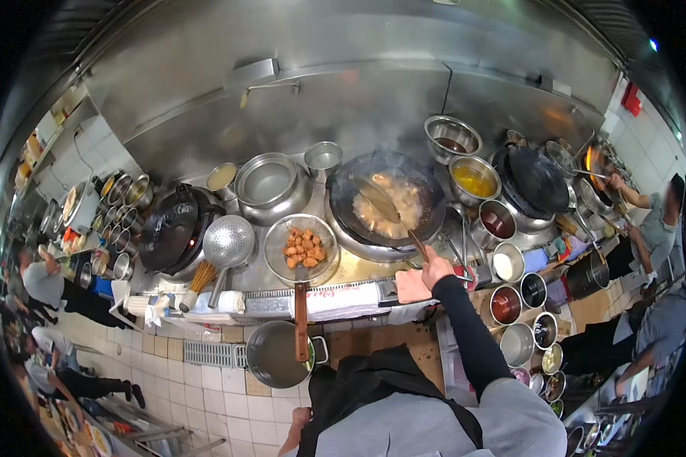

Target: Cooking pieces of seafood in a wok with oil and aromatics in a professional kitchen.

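My right hand (436,268) grips the wooden handle of a strainer (380,200), whose head dips into a black wok (346,217). Pale pieces of food (397,220) bubble in the wok, and steam rises from it. Just below this hand lies a folded pink cloth (411,287). Left of the wok, browned fried pieces (303,247) rest in a round mesh strainer (271,251); its wooden handle (301,320) juts over the counter edge. My left hand (302,417) hangs low beside my apron, fingers partly hidden.
A perforated ladle (228,240) and bamboo brush (203,277) lie beside another wok (163,240). Bowls of yellow liquid (475,181) and dark red sauce (497,220) stand right. A large pot (277,374) is below the counter. One co-worker (657,217) works at a flaming wok; others stand left and right.
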Available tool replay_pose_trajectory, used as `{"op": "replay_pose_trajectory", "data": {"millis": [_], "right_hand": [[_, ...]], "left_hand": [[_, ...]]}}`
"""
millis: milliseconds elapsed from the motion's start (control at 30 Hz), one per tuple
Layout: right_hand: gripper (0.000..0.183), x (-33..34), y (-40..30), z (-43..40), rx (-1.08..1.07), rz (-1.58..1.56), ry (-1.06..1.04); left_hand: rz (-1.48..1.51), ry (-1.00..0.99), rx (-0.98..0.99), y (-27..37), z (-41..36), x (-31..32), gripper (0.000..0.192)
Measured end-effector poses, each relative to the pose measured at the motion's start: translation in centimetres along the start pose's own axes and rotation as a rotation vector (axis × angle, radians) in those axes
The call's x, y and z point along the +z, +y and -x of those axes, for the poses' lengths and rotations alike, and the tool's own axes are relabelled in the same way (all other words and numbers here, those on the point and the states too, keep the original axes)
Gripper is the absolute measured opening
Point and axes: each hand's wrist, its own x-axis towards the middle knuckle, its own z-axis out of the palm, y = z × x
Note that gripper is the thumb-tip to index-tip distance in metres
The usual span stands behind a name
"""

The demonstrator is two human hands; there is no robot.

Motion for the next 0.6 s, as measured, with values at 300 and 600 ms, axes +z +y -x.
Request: {"op": "replay_pose_trajectory", "data": {"millis": [300,600], "right_hand": [[0.054,-0.5,1.2,-1.9,0.171,0.069,-0.063],[0.046,1.8,5.4,-8.4,0.063,0.008,0.043]], "left_hand": [[-0.403,-0.175,0.055,6.0,1.3,-4.1,0.029],[-0.448,-0.101,0.086,5.4,2.7,-1.8,0.016]]}}
